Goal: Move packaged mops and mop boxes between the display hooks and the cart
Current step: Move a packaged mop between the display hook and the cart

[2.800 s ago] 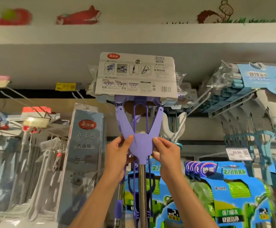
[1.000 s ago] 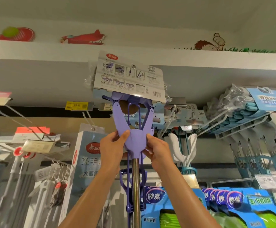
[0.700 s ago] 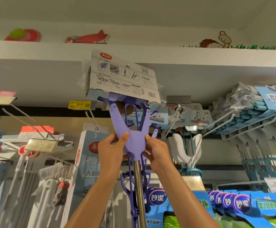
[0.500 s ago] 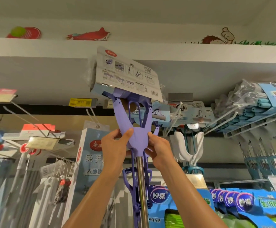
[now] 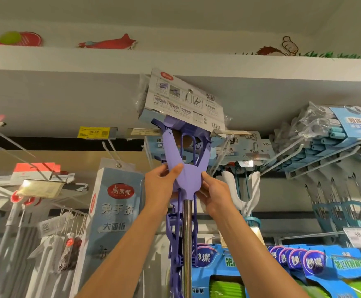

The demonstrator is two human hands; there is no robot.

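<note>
I hold a purple sponge mop (image 5: 187,178) raised overhead, its steel pole (image 5: 187,244) running down between my arms. A grey printed card (image 5: 182,102) wraps the mop head and tilts down to the right, close under the grey bulkhead. My left hand (image 5: 161,187) grips the left side of the purple yoke. On the yoke's right side my right hand (image 5: 215,192) grips it. Just right of the mop head a display hook with a price holder (image 5: 231,132) sticks out. A tall blue mop box (image 5: 115,214) hangs on a hook at the left.
Light-blue packaged mops (image 5: 246,147) hang behind the raised one. More blue-headed mops (image 5: 334,134) crowd hooks at the upper right. Blue and green packs (image 5: 287,267) fill the lower right. White mops (image 5: 52,250) hang at lower left. A yellow price tag (image 5: 94,132) sits left of centre.
The mop has been lifted higher toward the hooks and its carded head has tilted, right end dropping. Both hands keep the same grip on the yoke.
</note>
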